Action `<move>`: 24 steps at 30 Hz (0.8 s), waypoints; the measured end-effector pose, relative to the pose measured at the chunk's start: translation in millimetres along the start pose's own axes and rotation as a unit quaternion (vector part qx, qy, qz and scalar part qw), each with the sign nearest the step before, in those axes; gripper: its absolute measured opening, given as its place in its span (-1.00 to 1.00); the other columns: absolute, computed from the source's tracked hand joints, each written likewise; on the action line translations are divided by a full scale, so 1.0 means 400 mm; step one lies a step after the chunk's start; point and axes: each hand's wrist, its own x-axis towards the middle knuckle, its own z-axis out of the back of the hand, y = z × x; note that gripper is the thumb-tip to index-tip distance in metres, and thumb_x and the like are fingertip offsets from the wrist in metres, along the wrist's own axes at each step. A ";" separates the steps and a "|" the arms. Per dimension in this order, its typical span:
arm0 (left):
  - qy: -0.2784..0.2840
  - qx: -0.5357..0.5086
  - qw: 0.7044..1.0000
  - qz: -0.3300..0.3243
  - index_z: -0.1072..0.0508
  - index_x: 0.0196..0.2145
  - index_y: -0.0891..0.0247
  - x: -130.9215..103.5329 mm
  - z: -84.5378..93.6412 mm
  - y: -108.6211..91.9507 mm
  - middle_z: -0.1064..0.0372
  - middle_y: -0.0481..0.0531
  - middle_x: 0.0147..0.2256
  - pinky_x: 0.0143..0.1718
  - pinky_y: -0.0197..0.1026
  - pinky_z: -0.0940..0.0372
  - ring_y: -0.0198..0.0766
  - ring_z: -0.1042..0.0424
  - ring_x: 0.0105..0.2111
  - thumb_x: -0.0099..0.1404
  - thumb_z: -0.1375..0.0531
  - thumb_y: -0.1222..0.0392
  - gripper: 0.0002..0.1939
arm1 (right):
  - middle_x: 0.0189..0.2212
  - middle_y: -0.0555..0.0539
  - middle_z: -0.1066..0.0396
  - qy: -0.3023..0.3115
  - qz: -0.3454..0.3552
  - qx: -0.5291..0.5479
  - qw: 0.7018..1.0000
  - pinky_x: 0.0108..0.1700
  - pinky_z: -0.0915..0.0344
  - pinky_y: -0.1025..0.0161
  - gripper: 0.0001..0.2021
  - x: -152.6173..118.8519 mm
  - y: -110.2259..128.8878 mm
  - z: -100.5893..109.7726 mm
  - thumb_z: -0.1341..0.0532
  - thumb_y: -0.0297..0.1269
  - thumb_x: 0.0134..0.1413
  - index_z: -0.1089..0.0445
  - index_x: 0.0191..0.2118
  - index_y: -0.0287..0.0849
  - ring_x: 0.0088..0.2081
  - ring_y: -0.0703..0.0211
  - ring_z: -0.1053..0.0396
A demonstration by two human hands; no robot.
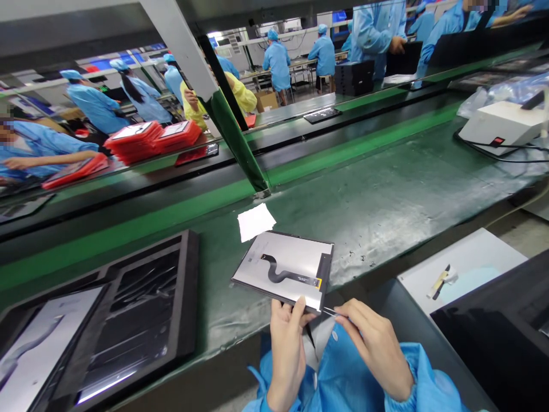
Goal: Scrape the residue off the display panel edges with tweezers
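A tablet display panel [295,257] lies with its pale back facing up, a black flex cable [274,272] curving across it. My left hand [286,337] pinches the panel's near edge, thumb on top and fingers beneath. Thin metal tweezers [329,312] are pinched in my right hand [371,337], their tips at the panel's near right corner. What the tips touch is too small to make out. Just beyond the panel is a small stack of white paper pieces [256,221].
Left on the green bench [223,320] stands a black foam tray [191,286] with panels. A white device [501,123] with cables sits at far right. A green-wrapped post [240,149] rises beyond the paper. Across the conveyor [291,140], people in blue work near red stacks [137,143].
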 end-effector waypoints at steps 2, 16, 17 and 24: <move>0.000 0.000 1.000 0.001 -0.33 -0.09 0.20 0.000 0.001 0.001 -0.49 0.06 -0.16 -0.41 -0.29 -0.43 -0.24 -0.51 -0.32 0.01 -0.48 0.04 -0.41 | -0.33 -0.05 -0.52 -0.008 0.021 -0.028 0.999 -0.29 -0.33 0.30 -0.69 0.003 0.001 -0.003 0.03 -0.20 0.48 -0.42 -0.16 -0.16 -0.31 0.18 -0.50; -0.009 0.002 1.000 0.003 -0.32 -0.17 0.20 -0.003 -0.002 -0.003 -0.48 0.01 -0.24 -0.42 -0.29 -0.45 -0.24 -0.50 -0.33 -0.04 -0.50 0.03 -0.43 | -0.43 -0.04 -0.47 -0.004 0.055 -0.098 0.994 -0.39 -0.26 0.30 -0.62 0.024 0.009 0.003 0.09 -0.23 0.49 -0.40 -0.28 -0.17 -0.41 0.19 -0.44; -0.010 0.002 1.000 0.003 -0.31 -0.17 0.19 -0.003 -0.002 -0.003 -0.48 0.00 -0.24 -0.42 -0.29 -0.45 -0.24 -0.51 -0.33 -0.04 -0.50 0.03 -0.42 | -0.44 -0.03 -0.46 -0.003 0.056 -0.103 0.993 -0.39 -0.26 0.30 -0.61 0.026 0.009 0.003 0.09 -0.23 0.49 -0.39 -0.29 -0.17 -0.42 0.19 -0.43; 0.001 0.015 1.000 0.008 -0.34 -0.22 0.22 -0.002 0.004 -0.005 -0.50 -0.07 -0.32 -0.42 -0.32 -0.44 -0.29 -0.52 -0.39 -0.05 -0.50 -0.01 -0.45 | -0.49 -0.01 -0.40 -0.009 0.045 -0.111 0.993 -0.41 -0.21 0.32 -0.57 0.020 0.001 -0.014 0.13 -0.21 0.50 -0.34 -0.36 -0.14 -0.46 0.22 -0.43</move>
